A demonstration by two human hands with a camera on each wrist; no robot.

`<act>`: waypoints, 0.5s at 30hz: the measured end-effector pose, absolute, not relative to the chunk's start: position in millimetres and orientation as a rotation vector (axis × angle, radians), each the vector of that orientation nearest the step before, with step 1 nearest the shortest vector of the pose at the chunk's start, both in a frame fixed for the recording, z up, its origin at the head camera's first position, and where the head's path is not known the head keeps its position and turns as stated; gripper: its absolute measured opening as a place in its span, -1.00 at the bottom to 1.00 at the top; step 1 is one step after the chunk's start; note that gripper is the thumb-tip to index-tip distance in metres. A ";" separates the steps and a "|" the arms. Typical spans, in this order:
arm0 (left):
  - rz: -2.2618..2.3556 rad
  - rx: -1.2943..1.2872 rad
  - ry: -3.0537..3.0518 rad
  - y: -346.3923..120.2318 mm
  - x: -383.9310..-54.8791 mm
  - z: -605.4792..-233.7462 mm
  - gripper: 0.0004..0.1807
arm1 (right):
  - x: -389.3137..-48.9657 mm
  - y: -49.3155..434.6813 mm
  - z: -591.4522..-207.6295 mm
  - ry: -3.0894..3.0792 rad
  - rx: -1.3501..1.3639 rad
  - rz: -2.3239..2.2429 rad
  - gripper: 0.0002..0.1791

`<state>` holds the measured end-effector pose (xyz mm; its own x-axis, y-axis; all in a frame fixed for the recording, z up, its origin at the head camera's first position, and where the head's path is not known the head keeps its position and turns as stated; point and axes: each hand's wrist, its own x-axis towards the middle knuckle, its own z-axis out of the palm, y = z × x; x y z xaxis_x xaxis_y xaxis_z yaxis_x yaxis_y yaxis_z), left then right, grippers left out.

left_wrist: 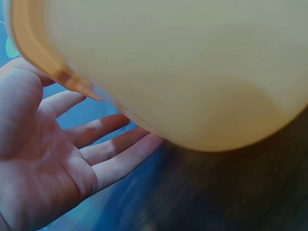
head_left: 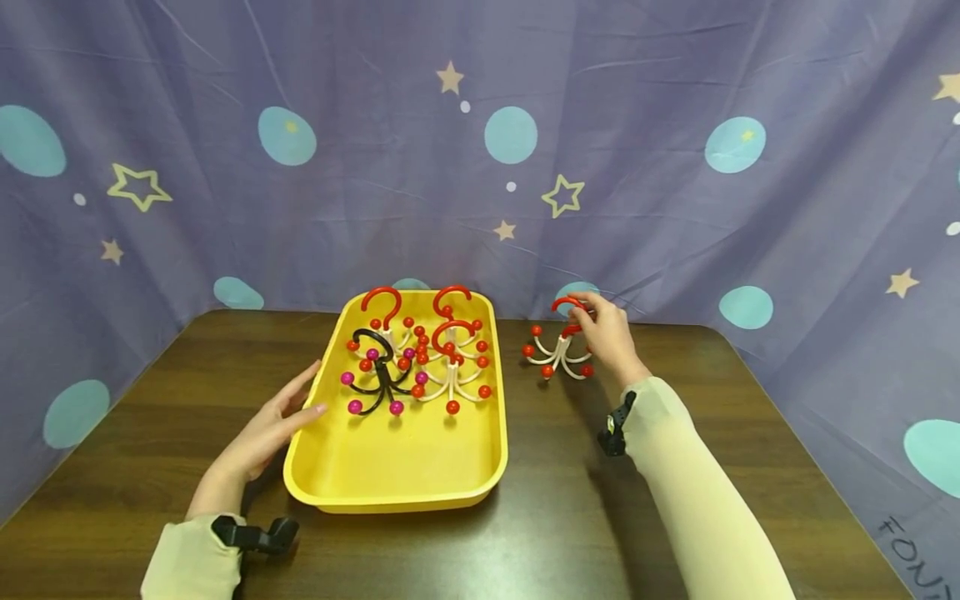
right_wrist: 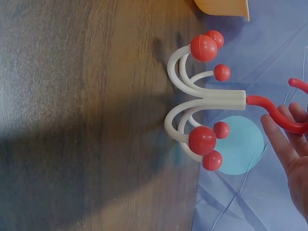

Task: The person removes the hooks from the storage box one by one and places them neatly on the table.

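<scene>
My right hand (head_left: 609,337) holds the red hook of a white octopus-style hook hanger (head_left: 560,355), whose curved arms end in red balls. In the right wrist view the hanger's white stem (right_wrist: 224,100) shows whole, with its hook at the fingers. Whether its arms touch the table cannot be told. My left hand (head_left: 262,429) grips the left rim of a yellow tray (head_left: 397,471), thumb over the edge and fingers along the outside wall. Inside the tray's far half stand a black hanger (head_left: 383,379) with magenta balls and three white hangers (head_left: 452,379) with red hooks.
The dark wooden table (head_left: 555,533) runs back to a purple curtain (head_left: 600,225) with stars and blue ovals. The hanger in the right hand is to the right of the tray, near the table's far edge.
</scene>
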<state>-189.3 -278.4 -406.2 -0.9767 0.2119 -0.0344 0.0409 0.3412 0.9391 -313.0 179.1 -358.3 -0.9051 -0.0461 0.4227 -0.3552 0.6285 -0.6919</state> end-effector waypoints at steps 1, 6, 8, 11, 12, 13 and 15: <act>1.706 0.234 2.445 -278.4 -189.4 -406.4 -0.22 | -313.1 179.5 -358.2 -2.490 0.316 1.165 -0.70; 1.713 0.241 2.436 -278.7 -190.1 -406.7 -0.23 | -313.3 180.8 -357.7 -2.502 0.327 1.129 -0.70; 1.715 0.243 2.432 -278.7 -190.4 -406.9 -0.23 | -313.8 181.5 -357.1 -2.507 0.337 1.106 -0.69; 1.726 0.249 2.421 -278.7 -190.9 -407.2 -0.23 | -314.3 182.5 -355.0 -2.515 0.348 1.085 -0.67; 1.727 0.246 2.421 -278.7 -191.0 -407.4 -0.23 | -314.6 182.9 -354.3 -2.518 0.357 1.075 -0.66; 1.728 0.246 2.420 -278.8 -191.1 -407.6 -0.23 | -315.0 183.3 -353.6 -2.519 0.367 1.068 -0.65; 1.726 0.242 2.420 -278.8 -191.1 -408.0 -0.23 | -314.9 183.2 -351.5 -2.514 0.394 1.073 -0.64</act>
<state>-191.1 -278.8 -408.0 -0.9741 0.2231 -0.0356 0.0390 0.3212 0.9462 -314.9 183.2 -351.5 -0.8896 -0.1063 0.4443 -0.3944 0.6694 -0.6295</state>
